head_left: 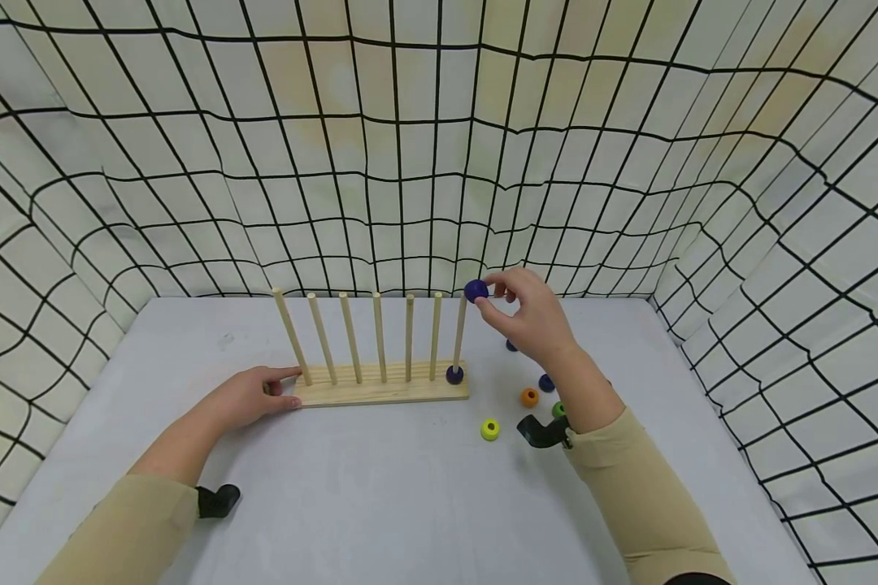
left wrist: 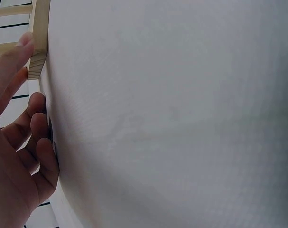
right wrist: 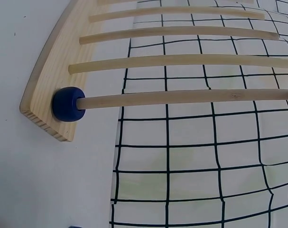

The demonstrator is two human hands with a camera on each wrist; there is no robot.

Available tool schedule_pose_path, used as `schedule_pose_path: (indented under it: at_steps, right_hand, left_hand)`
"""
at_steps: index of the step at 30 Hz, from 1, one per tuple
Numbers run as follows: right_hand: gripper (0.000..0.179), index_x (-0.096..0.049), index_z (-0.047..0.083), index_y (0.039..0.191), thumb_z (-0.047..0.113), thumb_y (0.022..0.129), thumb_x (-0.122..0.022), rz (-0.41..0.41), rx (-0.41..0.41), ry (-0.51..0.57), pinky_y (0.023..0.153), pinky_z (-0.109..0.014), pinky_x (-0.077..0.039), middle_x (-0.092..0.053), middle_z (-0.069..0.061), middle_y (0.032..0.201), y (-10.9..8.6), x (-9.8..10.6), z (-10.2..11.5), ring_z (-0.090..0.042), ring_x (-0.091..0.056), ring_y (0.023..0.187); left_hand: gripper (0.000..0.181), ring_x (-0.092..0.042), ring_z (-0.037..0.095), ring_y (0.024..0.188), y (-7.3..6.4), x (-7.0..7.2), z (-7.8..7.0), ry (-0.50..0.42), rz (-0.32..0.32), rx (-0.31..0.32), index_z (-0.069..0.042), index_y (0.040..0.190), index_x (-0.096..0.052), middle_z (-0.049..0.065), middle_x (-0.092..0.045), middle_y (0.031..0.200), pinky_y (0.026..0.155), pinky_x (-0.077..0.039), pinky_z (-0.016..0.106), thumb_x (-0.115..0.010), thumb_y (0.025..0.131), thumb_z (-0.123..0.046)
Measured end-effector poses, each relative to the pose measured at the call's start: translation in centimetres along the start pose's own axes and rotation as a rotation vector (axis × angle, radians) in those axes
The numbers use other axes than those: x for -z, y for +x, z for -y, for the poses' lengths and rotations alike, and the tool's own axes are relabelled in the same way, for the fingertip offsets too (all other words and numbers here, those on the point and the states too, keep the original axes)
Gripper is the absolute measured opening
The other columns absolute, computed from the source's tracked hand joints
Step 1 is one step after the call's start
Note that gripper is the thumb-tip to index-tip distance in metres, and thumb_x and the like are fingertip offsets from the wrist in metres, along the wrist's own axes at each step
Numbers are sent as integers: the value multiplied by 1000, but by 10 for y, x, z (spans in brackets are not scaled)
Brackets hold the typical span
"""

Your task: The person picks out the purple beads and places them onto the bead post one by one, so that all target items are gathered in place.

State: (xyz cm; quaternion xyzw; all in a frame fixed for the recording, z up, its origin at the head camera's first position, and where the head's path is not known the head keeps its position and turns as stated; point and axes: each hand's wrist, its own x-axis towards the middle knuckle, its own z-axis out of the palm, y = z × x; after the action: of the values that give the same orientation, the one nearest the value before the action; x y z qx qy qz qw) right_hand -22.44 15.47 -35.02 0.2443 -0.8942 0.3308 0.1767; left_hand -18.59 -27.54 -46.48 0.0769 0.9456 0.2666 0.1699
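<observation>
A wooden pegboard (head_left: 380,395) with several upright dowels in a row stands on the table. My left hand (head_left: 249,400) pinches its left end between thumb and forefinger; the other fingers curl beside it in the left wrist view. At the top of the rightmost dowel (head_left: 460,331), my right hand (head_left: 532,313) holds a dark blue bead (head_left: 475,291) between thumb and fingertips. Whether that bead is threaded on the tip cannot be told. Another blue bead (right wrist: 65,104) sits at the foot of the same dowel. The other dowels carry no beads.
Right of the board lie loose beads: yellow (head_left: 490,429), orange (head_left: 529,397), green (head_left: 559,409) and blue (head_left: 546,383), some partly behind the right arm. A white wall with a black grid (head_left: 417,146) rises behind the table (head_left: 380,496) and along its sides.
</observation>
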Motion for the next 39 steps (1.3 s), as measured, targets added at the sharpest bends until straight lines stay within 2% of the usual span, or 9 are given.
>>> schedule_pose_path:
  at_steps: [6,14,22,27,34,39]
  right_hand:
    - [30,-67,9,116,31,94,-67,10,-1,17,74,-35,-43,-59,-2,96,2,-2,2,-25,-53,90]
    - [31,-67,9,118,29,94,-67,15,10,21,73,-34,-44,-58,-1,96,3,-5,3,-18,-49,89]
    - [29,-67,9,117,27,94,-68,14,11,41,73,-34,-42,-57,-1,94,5,-7,5,-23,-51,89]
    - [28,-67,10,116,28,94,-68,33,0,56,73,-34,-42,-56,-1,95,5,-9,6,-25,-51,89]
    - [30,-68,11,118,30,94,-69,69,-32,32,74,-34,-44,-57,-1,97,5,-11,6,-18,-50,90]
    - [28,-70,11,115,28,92,-71,67,-38,30,72,-34,-43,-56,0,95,5,-11,6,-21,-51,90]
  left_hand:
    - [73,-45,20,77,1,-1,2,4,-4,-6,-4,144,-51,5,-51,89,65,-36,35,-75,87,-42]
    - [72,-45,20,77,0,0,1,4,-6,0,-4,144,-51,6,-51,90,65,-36,34,-75,87,-43]
    - [73,-45,19,76,0,0,2,4,-5,-3,-4,144,-51,5,-51,89,64,-37,34,-75,87,-43]
    - [73,-45,19,75,2,-1,3,2,-6,-4,-4,144,-51,5,-51,88,64,-37,34,-76,86,-43]
    - [74,-45,19,76,2,-1,4,7,-5,-11,-5,144,-52,5,-51,89,64,-37,34,-76,86,-44]
    - [75,-45,19,76,1,0,4,7,-6,-19,-4,144,-51,5,-51,89,63,-36,34,-75,86,-45]
